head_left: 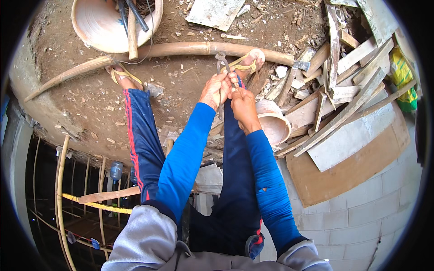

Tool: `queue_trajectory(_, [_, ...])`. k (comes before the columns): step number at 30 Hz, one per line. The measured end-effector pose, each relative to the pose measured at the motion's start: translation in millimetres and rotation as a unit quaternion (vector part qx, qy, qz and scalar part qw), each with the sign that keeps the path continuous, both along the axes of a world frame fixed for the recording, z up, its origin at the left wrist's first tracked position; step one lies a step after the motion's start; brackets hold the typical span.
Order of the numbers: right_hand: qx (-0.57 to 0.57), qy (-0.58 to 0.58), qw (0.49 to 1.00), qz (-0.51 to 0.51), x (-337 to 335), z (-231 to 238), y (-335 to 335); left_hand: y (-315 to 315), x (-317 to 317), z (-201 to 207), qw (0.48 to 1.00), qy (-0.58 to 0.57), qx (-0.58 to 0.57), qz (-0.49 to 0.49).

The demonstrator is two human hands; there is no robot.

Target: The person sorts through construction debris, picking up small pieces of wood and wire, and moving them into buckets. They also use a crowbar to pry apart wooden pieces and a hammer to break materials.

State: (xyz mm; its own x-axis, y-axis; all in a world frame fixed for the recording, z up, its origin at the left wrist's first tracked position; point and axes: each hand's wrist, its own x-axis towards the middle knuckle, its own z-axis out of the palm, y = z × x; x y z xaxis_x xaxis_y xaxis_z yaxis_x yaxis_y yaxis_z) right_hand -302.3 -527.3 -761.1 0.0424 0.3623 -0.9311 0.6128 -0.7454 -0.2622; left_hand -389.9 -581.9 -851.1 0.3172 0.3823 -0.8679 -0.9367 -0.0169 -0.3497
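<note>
A pair of rusty metal pincers [220,57] is in front of me, its jaws at the bamboo pole [185,49]. My left hand [214,91] is closed round the handles, and one handle end sticks out below it. My right hand [244,108] is closed beside the left, its fingers at the other handle; what lies inside its grip is partly hidden. I cannot tell whether the jaws hold anything. My feet in yellow-strapped sandals are on either side, the right one [249,62] against the pole.
A large whitish basin [92,27] holding tools, among them a wooden handle [132,38], stands at the upper left. A smaller pail [274,124] lies by my right leg. Scrap wood [348,104] and boards [357,153] pile up on the right. Bamboo poles [62,194] stand lower left, below the ledge.
</note>
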Motion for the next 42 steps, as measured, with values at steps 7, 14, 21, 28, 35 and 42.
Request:
queue_trajectory(7, [-0.256,0.021,0.950,-0.175,9.2,9.5,41.8,16.6,10.2,2.6,0.998,0.032,-0.031,-0.053])
queue_trajectory(14, [-0.433,0.203,0.802,-0.358,22.9,-3.2,49.0,25.3,-13.5,10.9,0.885,0.150,-0.060,-0.437])
queue_trajectory(21, [-0.456,0.305,0.672,-0.497,19.3,-9.7,32.4,26.1,-41.8,-16.4,0.885,0.060,0.054,-0.458])
queue_trajectory(28, [-0.425,0.197,0.770,-0.435,-4.8,0.7,34.0,50.5,-34.8,-39.3,0.833,0.124,-0.015,-0.540])
queue_trajectory(35, [-0.349,0.117,0.857,-0.362,-26.0,4.4,5.7,38.9,-26.7,-24.8,0.909,0.129,-0.040,-0.395])
queue_trajectory(42, [-0.284,-0.019,0.949,-0.136,-16.2,119.1,-15.6,-5.0,6.1,73.8,0.974,0.045,-0.014,-0.221])
